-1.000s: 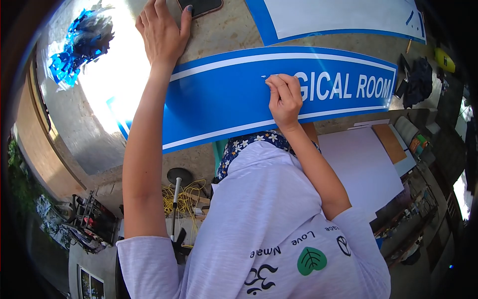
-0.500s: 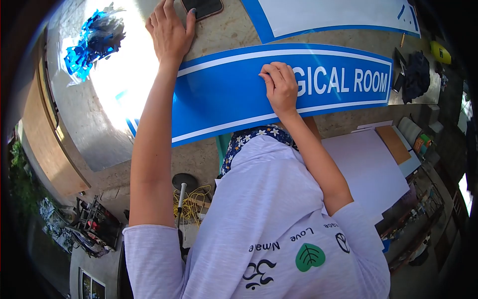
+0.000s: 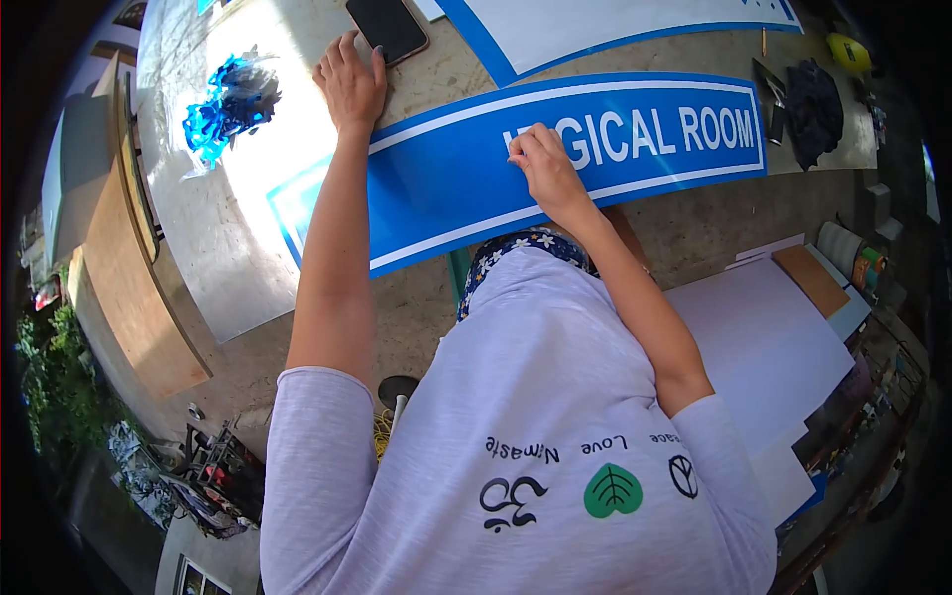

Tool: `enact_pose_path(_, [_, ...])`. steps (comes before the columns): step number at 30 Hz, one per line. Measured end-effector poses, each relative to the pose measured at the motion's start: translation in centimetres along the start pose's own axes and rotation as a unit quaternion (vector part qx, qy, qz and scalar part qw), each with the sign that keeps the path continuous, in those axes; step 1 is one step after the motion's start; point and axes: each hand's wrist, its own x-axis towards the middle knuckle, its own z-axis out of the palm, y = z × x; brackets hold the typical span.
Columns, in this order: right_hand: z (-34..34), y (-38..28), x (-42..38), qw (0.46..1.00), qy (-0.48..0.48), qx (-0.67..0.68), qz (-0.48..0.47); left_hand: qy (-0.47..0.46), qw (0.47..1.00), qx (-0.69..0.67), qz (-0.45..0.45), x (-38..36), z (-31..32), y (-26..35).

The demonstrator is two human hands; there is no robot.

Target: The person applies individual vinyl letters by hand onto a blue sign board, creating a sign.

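A long blue sign [image 3: 436,188] with a white border and white letters reading "GICAL ROOM" lies across the table. My right hand [image 3: 550,177] is over its middle, left of the "G", with thumb and fingertips pinched together. Whatever is between them is too small to make out, and the hand covers part of the lettering. Past the sign's far edge, my left hand [image 3: 353,87] lies on the tabletop with its fingers extended, beside a dark-screened phone [image 3: 389,28].
Crumpled blue and clear film scraps [image 3: 230,107] lie on the table [image 3: 198,248] at left. Another blue-bordered white panel [image 3: 595,30] is at the far side. A dark cloth [image 3: 815,114] sits at right, near a yellow object [image 3: 849,53]. White sheets [image 3: 764,337] are below right.
The camera view has shifted, so the table and sign appear displaced. Part of a white letter now shows left of my right hand, which stays pinched. My left hand remains beside the phone.
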Motion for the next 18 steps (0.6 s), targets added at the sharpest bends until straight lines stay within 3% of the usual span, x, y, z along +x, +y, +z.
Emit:
enact_pose_path(4, [-0.8, -1.5, -0.8, 0.999, 0.032, -0.031, -0.029, 0.012, 0.998, -0.009, 0.068, -0.4, -1.2, 0.4])
enact_pose_path(6, [-0.9, -1.9, -1.2, 0.996, 0.008, 0.067, 0.058, 0.029, 0.995, -0.003, 0.098, -0.5, -2.3, 1.7])
enact_pose_path(8, [-0.7, -1.8, -1.2, 0.997, 0.026, 0.063, 0.047, 0.035, 0.992, -0.121, 0.030, -1.7, -4.0, 4.1])
enact_pose_path(10, [-0.5, -1.7, -1.3, 0.997, 0.039, 0.060, 0.039, 0.033, 0.985, -0.164, 0.043, -3.8, -6.2, 6.5])
enact_pose_path(13, [-0.5, -1.9, -0.6, 0.996, 0.055, 0.052, 0.057, -0.040, 0.976, -0.211, -0.028, -9.1, -8.8, 11.2])
enact_pose_path(16, [-0.7, -2.6, 0.3, 0.988, 0.038, 0.077, 0.132, -0.122, 0.963, -0.239, -0.024, -13.4, -10.3, 14.6])
enact_pose_path(18, [-0.7, -2.7, 1.1, 0.965, 0.011, 0.139, 0.222, -0.108, 0.965, -0.237, -0.037, -14.9, -10.1, 16.2])
